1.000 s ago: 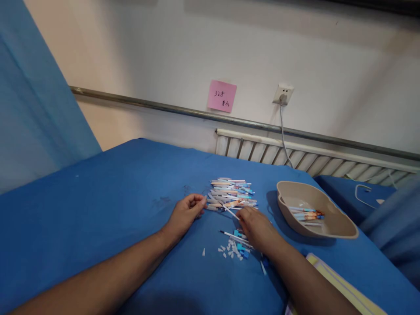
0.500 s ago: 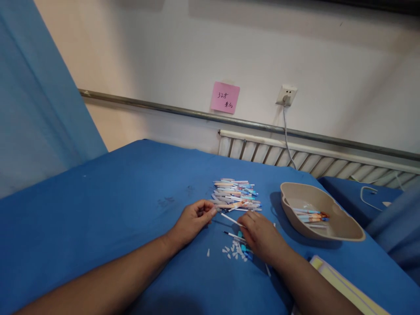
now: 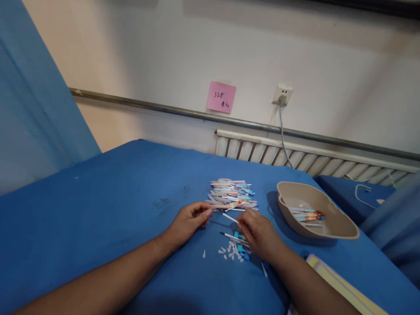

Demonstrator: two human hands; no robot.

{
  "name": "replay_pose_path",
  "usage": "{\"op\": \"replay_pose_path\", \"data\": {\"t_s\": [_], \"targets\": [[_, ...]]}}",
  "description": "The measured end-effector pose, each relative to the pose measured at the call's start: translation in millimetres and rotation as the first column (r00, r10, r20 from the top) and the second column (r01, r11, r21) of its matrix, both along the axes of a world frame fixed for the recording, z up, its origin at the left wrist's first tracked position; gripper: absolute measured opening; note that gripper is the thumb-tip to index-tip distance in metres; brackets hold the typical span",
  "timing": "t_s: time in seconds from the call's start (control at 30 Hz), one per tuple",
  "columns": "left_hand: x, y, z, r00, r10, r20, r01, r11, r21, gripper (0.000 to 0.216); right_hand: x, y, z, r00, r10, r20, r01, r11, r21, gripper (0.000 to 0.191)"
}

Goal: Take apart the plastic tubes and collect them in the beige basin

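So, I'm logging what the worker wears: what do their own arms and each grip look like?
The left grip and right grip are bare hands, ungloved. The left forearm and right forearm show no sleeve up to the picture's edge. No watch, bracelet, cable or marking is visible; parts of both hands are hidden, so a ring can't be ruled out.

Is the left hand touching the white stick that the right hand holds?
Apart. The head view shows blue cloth in the gap between the left hand and the tip of the white stick.
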State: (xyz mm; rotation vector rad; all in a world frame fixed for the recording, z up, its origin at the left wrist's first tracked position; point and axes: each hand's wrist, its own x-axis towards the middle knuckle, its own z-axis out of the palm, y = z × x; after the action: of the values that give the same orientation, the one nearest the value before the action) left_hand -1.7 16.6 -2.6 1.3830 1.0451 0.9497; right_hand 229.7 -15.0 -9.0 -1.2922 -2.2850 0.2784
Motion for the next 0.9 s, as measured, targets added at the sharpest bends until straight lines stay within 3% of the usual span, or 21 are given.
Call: {"op": "replay_pose_path", "data": {"t_s": [0.3, 0.53, 0.9], "targets": [[-4.3, 0.7, 0.7, 0.988, 0.062, -0.138, -0.036, 0.983, 0.18, 0.021, 6.4, -0.5, 2.7, 1.0, -0.013, -0.024, 0.013, 1.0, 0.002, 0.013], [-3.9, -5.1, 7.7, 0.951, 0.043, -0.305, 0.079, 0.923, 0.376, 0.016, 5.0, -1.7, 7.5, 0.995, -0.032, 0.092, 0.034, 0.999, -0.018, 0.016], [-5.7, -4.5, 4.4, 0.924, 0.049, -0.378, 0.122, 0.901, 0.416, 0.019, 6.3, -1.7, 8.6, 0.992, -0.034, 0.122, 0.034, 0.999, -0.002, 0.018]]}}
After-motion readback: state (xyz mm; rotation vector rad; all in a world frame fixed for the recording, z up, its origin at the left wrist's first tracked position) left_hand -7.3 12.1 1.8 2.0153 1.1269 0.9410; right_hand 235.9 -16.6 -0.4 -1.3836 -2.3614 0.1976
